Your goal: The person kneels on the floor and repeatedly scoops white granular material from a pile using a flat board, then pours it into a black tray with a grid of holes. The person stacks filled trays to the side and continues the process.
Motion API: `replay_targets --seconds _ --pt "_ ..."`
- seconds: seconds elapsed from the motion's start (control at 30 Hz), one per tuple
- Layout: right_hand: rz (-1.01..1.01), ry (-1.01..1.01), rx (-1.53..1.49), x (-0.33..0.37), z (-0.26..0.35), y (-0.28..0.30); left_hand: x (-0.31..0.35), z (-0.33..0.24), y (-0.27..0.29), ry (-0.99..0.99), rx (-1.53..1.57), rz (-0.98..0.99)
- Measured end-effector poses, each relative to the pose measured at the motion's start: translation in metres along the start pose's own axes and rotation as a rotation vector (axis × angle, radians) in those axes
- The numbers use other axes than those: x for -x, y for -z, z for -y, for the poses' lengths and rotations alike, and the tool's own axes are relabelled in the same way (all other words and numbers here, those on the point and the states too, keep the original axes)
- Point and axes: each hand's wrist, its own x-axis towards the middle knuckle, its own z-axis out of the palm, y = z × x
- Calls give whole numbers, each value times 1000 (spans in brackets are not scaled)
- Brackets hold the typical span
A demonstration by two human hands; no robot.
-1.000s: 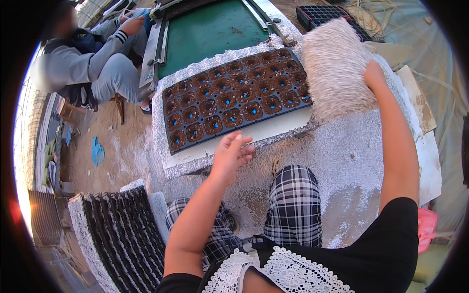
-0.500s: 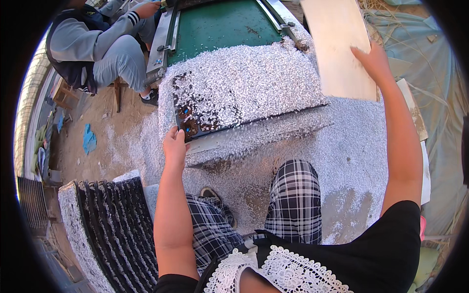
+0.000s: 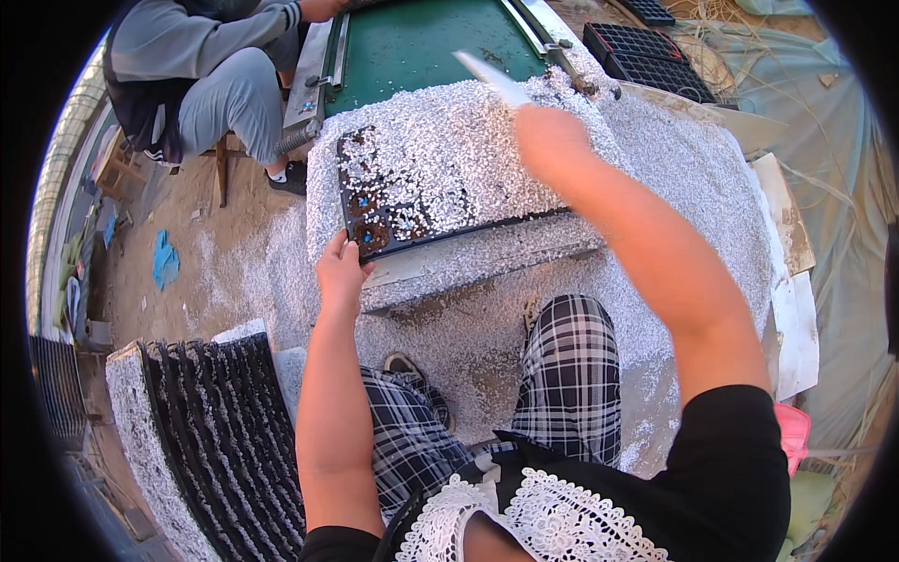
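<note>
My left hand is closed on the near left corner of a black seedling tray. White granules bury most of this tray. At its left end a few cells show brown soil with small blue specks. My right hand, blurred, is above the heaped granules at the tray's right side. It grips a thin pale board, now seen nearly edge-on and slanting up to the left. The fingers wrapped round the board are partly hidden.
Beyond the granules runs a green conveyor belt between metal rails. Beside it on the left sits another person. Stacked granule-dusted trays stand at lower left; more black trays lie at far right. Granules cover the ground around my feet.
My right hand has swept the board left from the right side to over the tray, turning it from broad face to edge. My left hand stays at the corner.
</note>
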Motion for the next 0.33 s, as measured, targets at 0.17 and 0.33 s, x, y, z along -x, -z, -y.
replay_targets --seconds 0.17,0.33 --pt "16 82 -255 -12 119 -2 1 1 -7 -20 84 22" --pt "22 382 -357 19 224 -19 -12 17 6 -70 269 173"
